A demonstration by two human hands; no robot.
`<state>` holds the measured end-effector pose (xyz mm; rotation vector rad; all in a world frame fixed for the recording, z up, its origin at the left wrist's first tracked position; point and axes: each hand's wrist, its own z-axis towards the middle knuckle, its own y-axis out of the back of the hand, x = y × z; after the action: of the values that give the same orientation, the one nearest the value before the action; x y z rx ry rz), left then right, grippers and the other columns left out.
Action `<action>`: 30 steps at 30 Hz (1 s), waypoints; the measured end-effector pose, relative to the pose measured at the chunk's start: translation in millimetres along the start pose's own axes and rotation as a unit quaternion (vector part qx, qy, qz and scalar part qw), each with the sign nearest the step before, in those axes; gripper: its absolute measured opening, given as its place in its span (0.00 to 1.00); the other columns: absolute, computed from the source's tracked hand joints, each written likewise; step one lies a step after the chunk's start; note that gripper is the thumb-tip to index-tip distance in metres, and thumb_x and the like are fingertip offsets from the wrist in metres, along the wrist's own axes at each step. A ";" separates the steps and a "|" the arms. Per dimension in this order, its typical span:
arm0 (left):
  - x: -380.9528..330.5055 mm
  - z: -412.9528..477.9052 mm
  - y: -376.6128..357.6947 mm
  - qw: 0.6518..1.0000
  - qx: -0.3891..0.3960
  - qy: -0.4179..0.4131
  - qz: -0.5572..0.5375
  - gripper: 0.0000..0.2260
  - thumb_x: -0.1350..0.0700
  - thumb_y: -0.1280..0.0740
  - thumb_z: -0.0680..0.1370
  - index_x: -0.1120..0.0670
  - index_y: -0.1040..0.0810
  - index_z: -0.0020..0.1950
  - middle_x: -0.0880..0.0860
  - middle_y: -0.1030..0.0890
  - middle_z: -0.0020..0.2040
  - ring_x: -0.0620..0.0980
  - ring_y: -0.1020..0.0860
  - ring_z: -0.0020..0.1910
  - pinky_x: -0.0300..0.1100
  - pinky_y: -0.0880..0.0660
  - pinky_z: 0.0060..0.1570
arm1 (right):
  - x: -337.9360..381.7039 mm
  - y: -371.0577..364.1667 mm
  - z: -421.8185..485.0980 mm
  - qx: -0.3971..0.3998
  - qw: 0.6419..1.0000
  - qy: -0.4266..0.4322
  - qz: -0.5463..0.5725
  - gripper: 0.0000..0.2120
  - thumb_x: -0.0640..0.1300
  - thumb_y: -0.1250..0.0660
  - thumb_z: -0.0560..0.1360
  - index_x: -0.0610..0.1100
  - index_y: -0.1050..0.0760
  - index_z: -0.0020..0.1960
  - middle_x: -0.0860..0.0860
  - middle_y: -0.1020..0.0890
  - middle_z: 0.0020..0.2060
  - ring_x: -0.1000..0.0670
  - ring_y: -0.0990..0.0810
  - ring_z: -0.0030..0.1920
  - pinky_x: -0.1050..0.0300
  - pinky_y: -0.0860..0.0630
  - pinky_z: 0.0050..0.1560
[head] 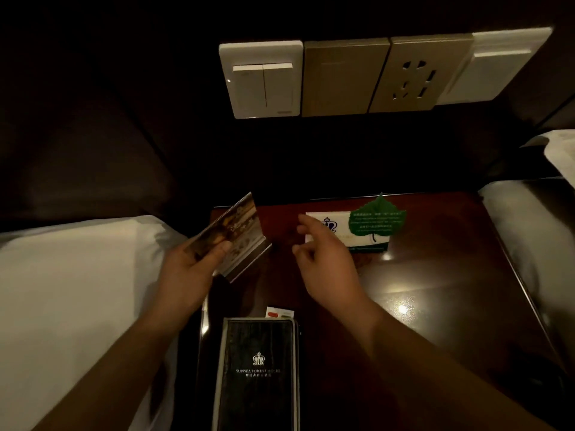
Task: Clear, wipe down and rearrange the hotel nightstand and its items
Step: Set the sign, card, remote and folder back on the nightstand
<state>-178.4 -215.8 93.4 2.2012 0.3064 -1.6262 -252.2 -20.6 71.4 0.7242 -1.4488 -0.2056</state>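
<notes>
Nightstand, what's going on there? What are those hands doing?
A person is sorting things on the nightstand. The left hand holds a picture card, tilted, over the nightstand's left side. The right hand is open, fingers loose, near a white card at the back with a green leaf on it. A black folder lies at the front, untouched.

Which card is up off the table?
The glossy picture card, gripped in the left hand; the green leaf-shaped card and white crown-printed card rest on the dark wooden nightstand.
</notes>
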 end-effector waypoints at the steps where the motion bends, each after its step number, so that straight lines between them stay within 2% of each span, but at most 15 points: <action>1: 0.3 1.7 2.3 1.000 -0.002 0.003 -0.005 0.09 0.60 0.32 0.79 0.52 0.17 0.57 0.50 0.13 0.50 0.47 0.15 0.52 0.45 0.22 0.54 | 3.3 -0.3 4.9 0.010 1.000 0.007 -0.004 0.28 0.41 0.35 0.78 0.49 0.39 0.75 0.50 0.25 0.66 0.51 0.21 0.55 0.53 0.24 0.57; 4: 3.3 2.4 5.1 1.000 0.003 0.008 -0.019 0.08 0.61 0.33 0.79 0.54 0.17 0.56 0.49 0.12 0.49 0.46 0.15 0.49 0.37 0.19 0.46 | 14.1 -7.0 16.9 0.057 0.998 0.035 -0.017 0.33 0.45 0.35 0.79 0.53 0.46 0.78 0.50 0.29 0.70 0.47 0.21 0.55 0.52 0.23 0.54; 6: 10.5 -0.6 5.1 1.000 -0.003 0.009 -0.019 0.09 0.61 0.31 0.78 0.54 0.18 0.56 0.48 0.13 0.49 0.46 0.15 0.48 0.32 0.20 0.42 | 21.1 -13.9 21.3 0.082 0.994 0.062 -0.026 0.32 0.45 0.34 0.79 0.55 0.46 0.78 0.50 0.30 0.70 0.47 0.21 0.54 0.56 0.25 0.50; 9: 28.4 -10.5 6.8 0.998 -0.058 -0.004 -0.006 0.08 0.61 0.30 0.78 0.53 0.18 0.55 0.45 0.13 0.47 0.44 0.15 0.47 0.30 0.22 0.41 | 26.5 -24.0 18.8 0.098 0.992 0.074 -0.005 0.24 0.43 0.35 0.78 0.53 0.34 0.72 0.50 0.24 0.61 0.49 0.21 0.51 0.59 0.27 0.46; 11: 38.8 -13.6 8.2 0.995 -0.100 -0.011 0.008 0.06 0.59 0.30 0.78 0.50 0.17 0.52 0.45 0.13 0.46 0.45 0.15 0.48 0.34 0.21 0.46 | 23.6 -27.8 15.6 0.086 0.994 0.063 -0.012 0.15 0.43 0.35 0.78 0.50 0.27 0.64 0.50 0.21 0.55 0.50 0.21 0.48 0.57 0.24 0.46; 13: 41.8 -11.1 9.0 0.994 -0.106 -0.022 0.017 0.06 0.58 0.31 0.79 0.47 0.16 0.50 0.45 0.13 0.46 0.44 0.15 0.49 0.35 0.21 0.49 | 18.4 -31.2 11.7 0.075 0.996 0.050 -0.009 0.09 0.44 0.35 0.79 0.48 0.25 0.59 0.52 0.21 0.46 0.54 0.23 0.41 0.58 0.25 0.40; 15: 39.8 -2.2 6.3 0.995 -0.086 -0.045 0.032 0.07 0.58 0.31 0.79 0.47 0.16 0.48 0.42 0.13 0.45 0.41 0.16 0.46 0.28 0.23 0.45 | 16.9 -33.9 9.4 0.056 0.998 0.040 0.007 0.07 0.44 0.35 0.79 0.47 0.25 0.56 0.54 0.23 0.38 0.57 0.26 0.35 0.61 0.30 0.34; 16: 37.9 3.9 4.0 0.994 -0.076 -0.054 0.050 0.07 0.58 0.32 0.79 0.47 0.17 0.47 0.42 0.13 0.44 0.40 0.16 0.45 0.27 0.24 0.43 | 17.3 -35.2 10.1 0.040 0.998 0.034 0.018 0.06 0.44 0.35 0.79 0.47 0.25 0.56 0.53 0.21 0.38 0.56 0.24 0.37 0.59 0.28 0.35; 18: 34.1 16.2 -1.9 0.994 -0.061 -0.065 0.069 0.07 0.57 0.32 0.80 0.46 0.18 0.47 0.45 0.13 0.43 0.41 0.16 0.46 0.32 0.23 0.44 | 18.4 -37.9 13.8 0.001 0.999 0.023 0.034 0.06 0.43 0.36 0.79 0.46 0.25 0.56 0.49 0.17 0.44 0.50 0.20 0.43 0.52 0.22 0.43; 20: 32.8 27.2 -4.8 0.993 -0.056 -0.069 0.074 0.07 0.57 0.33 0.80 0.45 0.20 0.47 0.46 0.14 0.45 0.43 0.16 0.47 0.40 0.22 0.48 | 18.9 -42.7 16.9 -0.021 0.999 0.011 0.036 0.05 0.43 0.37 0.80 0.46 0.25 0.55 0.47 0.17 0.46 0.48 0.19 0.46 0.48 0.21 0.47; 23: 37.9 37.1 -2.7 0.988 -0.044 -0.087 0.116 0.05 0.55 0.35 0.81 0.47 0.20 0.51 0.46 0.15 0.48 0.45 0.17 0.50 0.45 0.23 0.52 | 15.7 -49.2 17.3 -0.030 0.999 0.017 0.021 0.05 0.42 0.38 0.80 0.45 0.26 0.54 0.47 0.18 0.47 0.47 0.20 0.48 0.45 0.21 0.48; 26: 49.0 38.2 1.6 0.985 -0.033 -0.089 0.145 0.07 0.56 0.36 0.82 0.45 0.21 0.50 0.46 0.16 0.48 0.45 0.18 0.50 0.46 0.22 0.53 | 11.7 -51.6 18.9 -0.033 0.999 0.027 0.016 0.06 0.43 0.38 0.80 0.44 0.26 0.55 0.46 0.19 0.49 0.46 0.20 0.48 0.44 0.21 0.48; 30: 60.4 37.2 2.3 0.982 -0.049 -0.089 0.162 0.06 0.58 0.36 0.82 0.52 0.19 0.54 0.52 0.15 0.51 0.50 0.18 0.52 0.51 0.22 0.55 | 8.7 -53.8 22.5 -0.027 0.999 0.037 0.008 0.07 0.42 0.39 0.80 0.43 0.26 0.57 0.45 0.19 0.49 0.46 0.20 0.48 0.43 0.21 0.49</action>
<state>-191.4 -237.0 26.9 1.8993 -0.0223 -1.5738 -256.5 -74.3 47.4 0.6692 -1.3726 -0.2019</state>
